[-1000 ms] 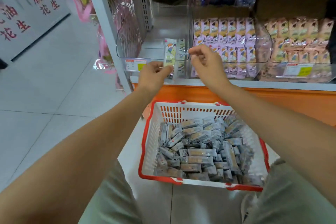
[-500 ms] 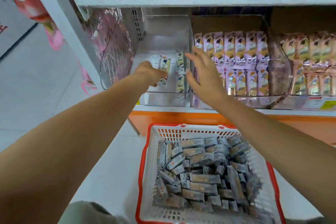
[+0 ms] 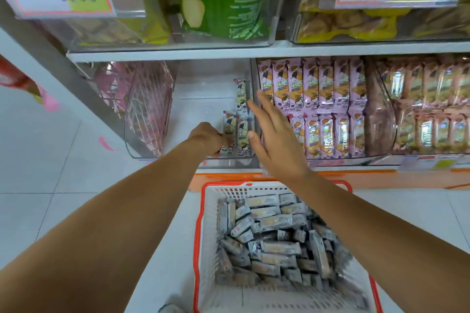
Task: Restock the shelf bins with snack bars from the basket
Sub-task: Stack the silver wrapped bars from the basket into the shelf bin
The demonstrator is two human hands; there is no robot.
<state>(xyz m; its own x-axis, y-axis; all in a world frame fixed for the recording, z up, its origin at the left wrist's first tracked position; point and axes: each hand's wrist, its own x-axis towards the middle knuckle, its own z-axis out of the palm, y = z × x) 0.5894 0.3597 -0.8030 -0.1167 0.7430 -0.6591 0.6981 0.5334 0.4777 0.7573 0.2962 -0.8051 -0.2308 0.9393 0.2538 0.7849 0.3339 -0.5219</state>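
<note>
A: Starting at the left, what is the left hand (image 3: 208, 138) doing inside the clear bin (image 3: 198, 107)?

B: It grips a snack bar (image 3: 228, 126) by its lower end, fingers curled round it. It is standing the bar upright on the bin floor, just beside the upright bars (image 3: 241, 99) along the right wall.

A: And the right hand (image 3: 276, 140)?

B: Its fingers are straight and slightly spread, palm toward that row. Whether it touches the bars cannot be told.

A: What could go wrong?

B: The row is thin and the bin mostly bare. Once the left hand lets go, the new bar could tip leftward and pull its neighbours down, because the right hand guards only one side.

A: And the supply?

B: Many bars lie loose in the basket (image 3: 197, 236) below. The pink packs (image 3: 318, 89) further right fill a separate bin.
</note>
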